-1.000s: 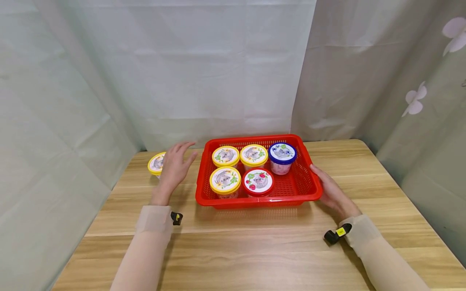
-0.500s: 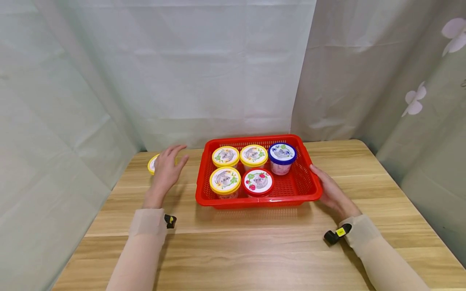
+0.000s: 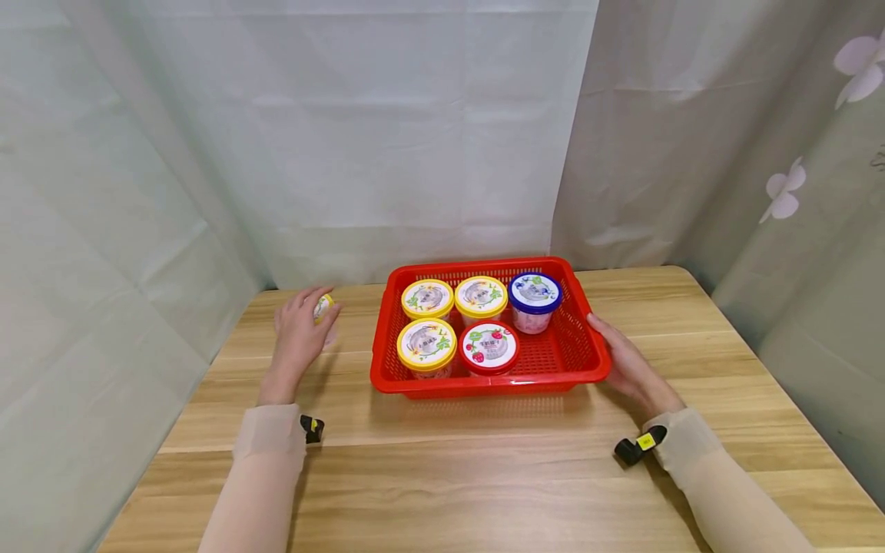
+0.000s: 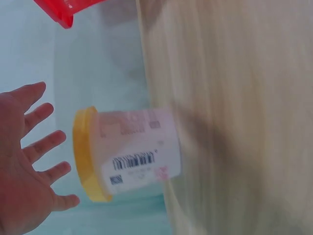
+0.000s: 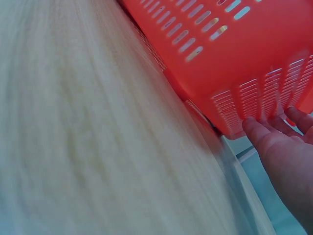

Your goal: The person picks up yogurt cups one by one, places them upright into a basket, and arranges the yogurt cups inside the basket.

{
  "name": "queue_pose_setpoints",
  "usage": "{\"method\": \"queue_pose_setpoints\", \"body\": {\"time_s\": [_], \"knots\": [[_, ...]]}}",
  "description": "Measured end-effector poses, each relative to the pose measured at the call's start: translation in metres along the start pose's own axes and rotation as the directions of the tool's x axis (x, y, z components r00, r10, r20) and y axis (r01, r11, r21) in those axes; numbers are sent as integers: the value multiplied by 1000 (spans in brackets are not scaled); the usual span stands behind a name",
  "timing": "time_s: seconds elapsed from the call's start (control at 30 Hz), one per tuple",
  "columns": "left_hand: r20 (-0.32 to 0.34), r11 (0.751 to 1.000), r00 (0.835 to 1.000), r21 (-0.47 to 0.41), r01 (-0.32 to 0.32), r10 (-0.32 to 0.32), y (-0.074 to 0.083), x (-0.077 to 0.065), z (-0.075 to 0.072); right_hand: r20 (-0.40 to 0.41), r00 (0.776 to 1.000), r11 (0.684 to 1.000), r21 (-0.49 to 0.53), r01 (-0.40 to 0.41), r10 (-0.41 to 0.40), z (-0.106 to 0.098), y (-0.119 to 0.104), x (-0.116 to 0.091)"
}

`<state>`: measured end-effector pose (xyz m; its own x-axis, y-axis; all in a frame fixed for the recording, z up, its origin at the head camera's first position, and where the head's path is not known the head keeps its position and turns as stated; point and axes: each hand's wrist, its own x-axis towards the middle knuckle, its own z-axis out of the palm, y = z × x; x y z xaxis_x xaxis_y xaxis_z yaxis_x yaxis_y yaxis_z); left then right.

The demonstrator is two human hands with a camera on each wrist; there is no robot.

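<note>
In the head view my left hand (image 3: 303,330) is over a tub with a yellow lid (image 3: 323,309) at the table's back left, hiding much of it. The left wrist view shows the fingers spread out above the tub's lid, apart from the pale tub (image 4: 137,149), which has a barcode on its side. My right hand (image 3: 625,365) touches the right outer side of a red plastic basket (image 3: 484,382); fingertips (image 5: 250,126) rest on its slotted wall in the right wrist view. Inside are several lidded tubs: yellow ones (image 3: 427,344), a red one (image 3: 489,347) and a blue one (image 3: 535,301).
The basket stands on a wooden table (image 3: 470,476), near its back edge. A pale curtain (image 3: 387,138) hangs behind the table and at its sides. Bare wood shows between the left hand and the basket and along the front.
My left hand has moved left and come over the yellow-lidded tub, covering more of it. The right hand and the basket stay where they were.
</note>
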<state>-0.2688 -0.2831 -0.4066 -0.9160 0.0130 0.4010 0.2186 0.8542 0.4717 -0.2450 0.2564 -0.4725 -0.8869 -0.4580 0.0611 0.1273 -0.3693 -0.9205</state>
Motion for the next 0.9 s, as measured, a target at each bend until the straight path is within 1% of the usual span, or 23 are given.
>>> {"method": "queue_pose_setpoints", "body": {"time_s": [0.13,0.27,0.43,0.6,0.77,0.9], "knots": [[-11,1000,1000,14,16,-16,-11,-3,0,-8,1000,1000,-13,-9,9,1,0,0],[-16,999,999,21,34,-34,-19,-6,1,-14,1000,1000,-17,-14,14,1,0,1],[-10,998,998,21,64,-63,-24,-8,2,-10,1000,1000,-8,-13,13,1,1,1],[-3,997,997,20,79,-78,-29,-8,3,-9,1000,1000,-7,-8,8,0,0,0],[-5,996,996,2,84,-84,-34,-9,5,-14,1000,1000,-19,-10,10,1,0,0],[-12,996,996,-35,84,-85,-39,-10,7,-14,1000,1000,-19,-10,10,1,0,0]]}}
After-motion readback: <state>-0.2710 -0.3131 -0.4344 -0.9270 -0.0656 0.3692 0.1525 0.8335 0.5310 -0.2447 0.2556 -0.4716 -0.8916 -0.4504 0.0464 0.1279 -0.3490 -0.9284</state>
